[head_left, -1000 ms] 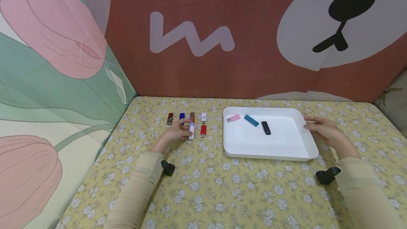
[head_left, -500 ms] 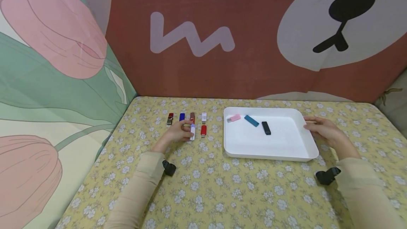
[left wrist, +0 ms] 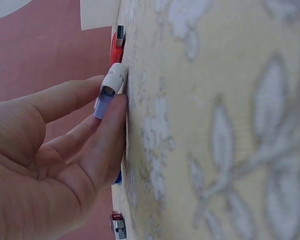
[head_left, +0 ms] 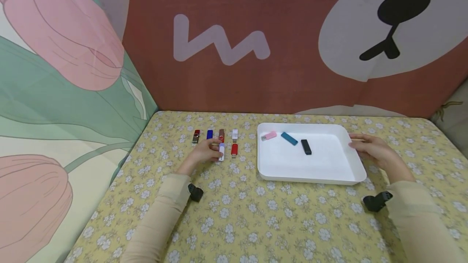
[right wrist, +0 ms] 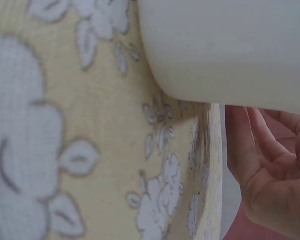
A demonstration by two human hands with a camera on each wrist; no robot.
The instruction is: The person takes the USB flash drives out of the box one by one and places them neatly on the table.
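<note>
On the desk [head_left: 256, 230] with the yellow floral cloth, the left hand [head_left: 202, 152] had its fingers [left wrist: 97, 132] pinching a small white-and-lilac plastic USB stick [head_left: 221, 151]. It looked light, rigid, a bit slick, best gripped by its long sides. The right hand [head_left: 371, 150] rested relaxed against the white plastic tray [head_left: 356, 165].

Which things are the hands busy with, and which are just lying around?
In use:
- left hand, pinching the white and lavender USB stick
- right hand, touching the white plastic tray

Lying about:
- red USB stick, white USB stick, blue USB stick on the floral tablecloth
- pink, teal and black sticks in the tray
</note>
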